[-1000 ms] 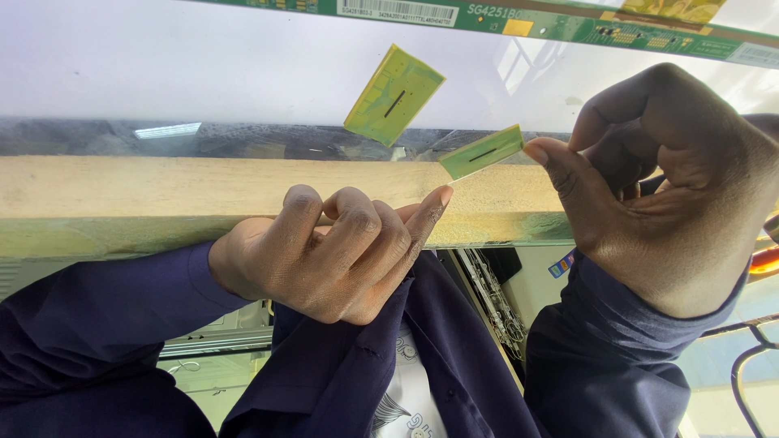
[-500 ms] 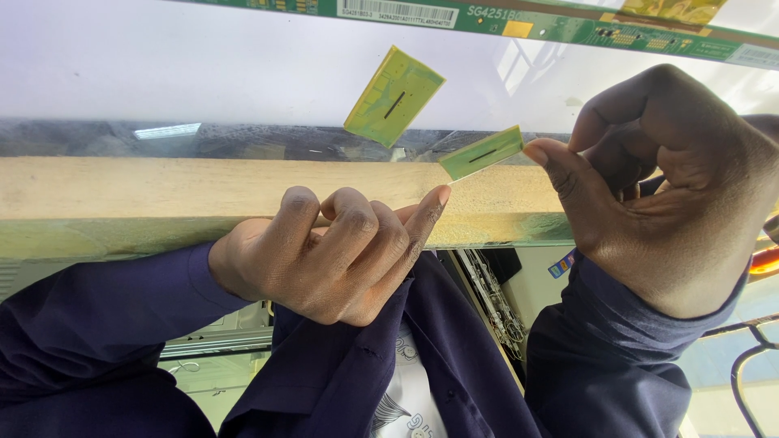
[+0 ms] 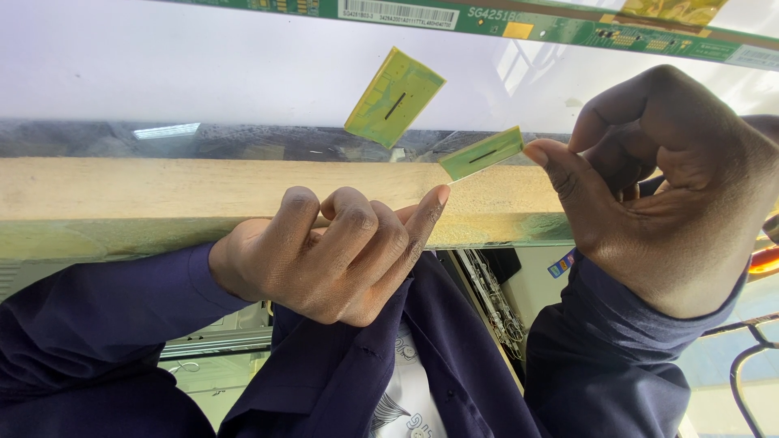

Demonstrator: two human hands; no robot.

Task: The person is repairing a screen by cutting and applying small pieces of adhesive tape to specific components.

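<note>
Right hand pinched a green tab at the panel edge. Left hand curled closed, empty, against the table edge. Second tab stood free just beside.

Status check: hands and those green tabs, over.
Left hand curled at wooden edge, fingertip near lower tab. Right hand touching that tab's end. Upper tab free. Nothing in the way.

Small flex tab pinched at right hand fingertips: yellow-green, one thin dark slit line. Second tab, up-left of that pinch: same yellow-green, fine dotted pattern, dark slit (slightly more yellow on one edge). Circuit strip above both: dark green, white label patch, gold patches. Panel behind tabs: pale white-lilac. Wooden edge by left hand: light tan. Sleeves: navy.
</note>
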